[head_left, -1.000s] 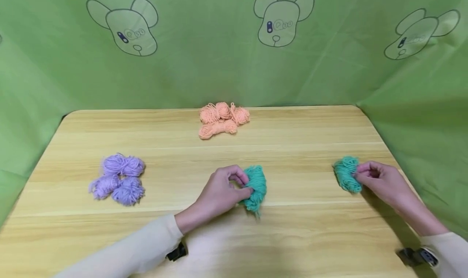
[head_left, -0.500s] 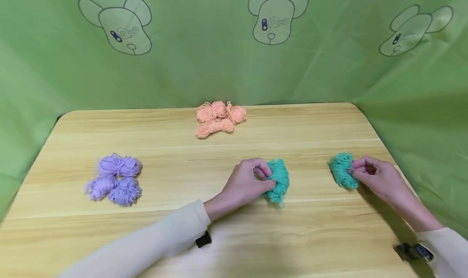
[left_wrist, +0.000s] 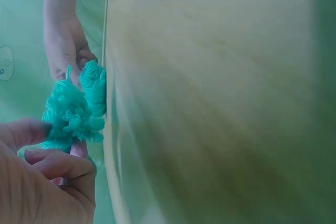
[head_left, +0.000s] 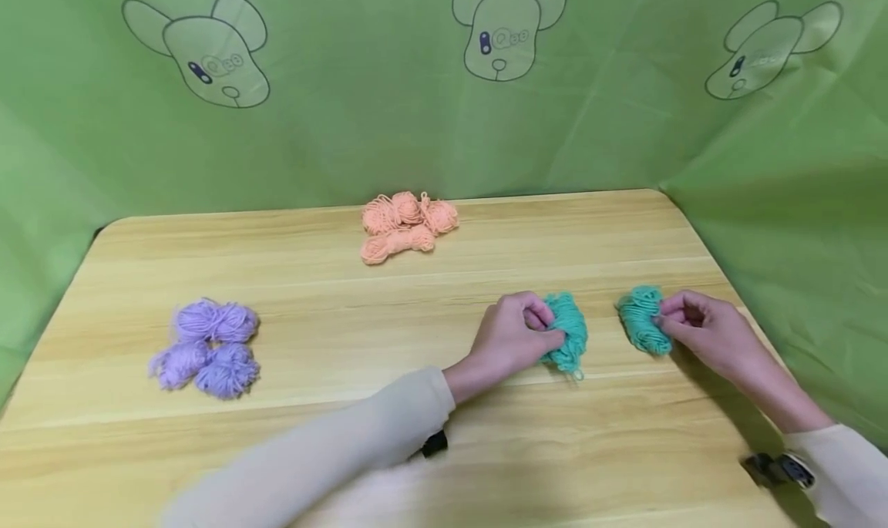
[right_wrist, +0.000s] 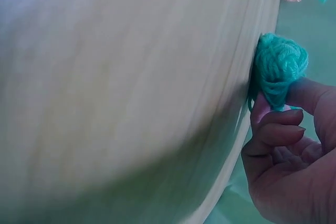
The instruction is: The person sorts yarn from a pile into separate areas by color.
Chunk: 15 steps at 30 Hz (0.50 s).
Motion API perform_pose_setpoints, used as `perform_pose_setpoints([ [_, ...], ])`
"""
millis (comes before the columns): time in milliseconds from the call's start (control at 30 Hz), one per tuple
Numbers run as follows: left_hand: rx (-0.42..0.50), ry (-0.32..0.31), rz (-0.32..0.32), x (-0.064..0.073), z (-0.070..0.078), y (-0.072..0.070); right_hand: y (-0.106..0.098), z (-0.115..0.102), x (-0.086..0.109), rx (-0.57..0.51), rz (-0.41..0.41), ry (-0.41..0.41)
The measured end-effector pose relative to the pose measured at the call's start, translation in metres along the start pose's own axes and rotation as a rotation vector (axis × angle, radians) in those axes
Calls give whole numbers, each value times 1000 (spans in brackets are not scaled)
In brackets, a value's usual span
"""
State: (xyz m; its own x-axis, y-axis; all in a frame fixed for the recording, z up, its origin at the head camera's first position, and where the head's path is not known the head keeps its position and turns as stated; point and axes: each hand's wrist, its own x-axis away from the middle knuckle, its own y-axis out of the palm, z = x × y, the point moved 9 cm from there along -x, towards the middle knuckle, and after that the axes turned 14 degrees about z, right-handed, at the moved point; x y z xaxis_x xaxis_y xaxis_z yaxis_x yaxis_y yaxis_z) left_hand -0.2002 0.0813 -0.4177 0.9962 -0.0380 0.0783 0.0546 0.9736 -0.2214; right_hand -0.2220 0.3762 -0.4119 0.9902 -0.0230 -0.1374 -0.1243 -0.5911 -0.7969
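In the head view my left hand [head_left: 512, 335] pinches a teal yarn skein [head_left: 570, 334] between thumb and fingers, right of the table's middle. A loose strand hangs from its lower end. My right hand [head_left: 714, 335] pinches a second teal skein [head_left: 642, 320] by its right side, close over the tabletop. A narrow gap parts the two skeins. In the left wrist view the left-hand skein [left_wrist: 68, 114] partly overlaps the other skein [left_wrist: 94, 87]. The right wrist view shows thumb and fingertips on the end of the right-hand skein [right_wrist: 281, 69].
Several peach yarn skeins [head_left: 398, 239] are grouped at the table's back edge. A cluster of purple skeins [head_left: 216, 322] lies on the left of the wooden table [head_left: 333, 451]. Green cloth [head_left: 361, 127] printed with animal heads hangs behind and at the sides.
My left hand has carried its teal skein rightward, towards the other one. The right hand keeps its hold at nearly the same spot. The head view has shifted slightly.
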Motion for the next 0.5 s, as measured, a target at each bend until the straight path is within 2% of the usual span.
perform_pose_setpoints([
  [167, -32, -6, 8, -6, 2, 17, 1, -3, 0, -3, -3, -13],
  [500, -101, -54, 57, -21, 7, 38, 0, -3, 1, 0, -16, -8],
])
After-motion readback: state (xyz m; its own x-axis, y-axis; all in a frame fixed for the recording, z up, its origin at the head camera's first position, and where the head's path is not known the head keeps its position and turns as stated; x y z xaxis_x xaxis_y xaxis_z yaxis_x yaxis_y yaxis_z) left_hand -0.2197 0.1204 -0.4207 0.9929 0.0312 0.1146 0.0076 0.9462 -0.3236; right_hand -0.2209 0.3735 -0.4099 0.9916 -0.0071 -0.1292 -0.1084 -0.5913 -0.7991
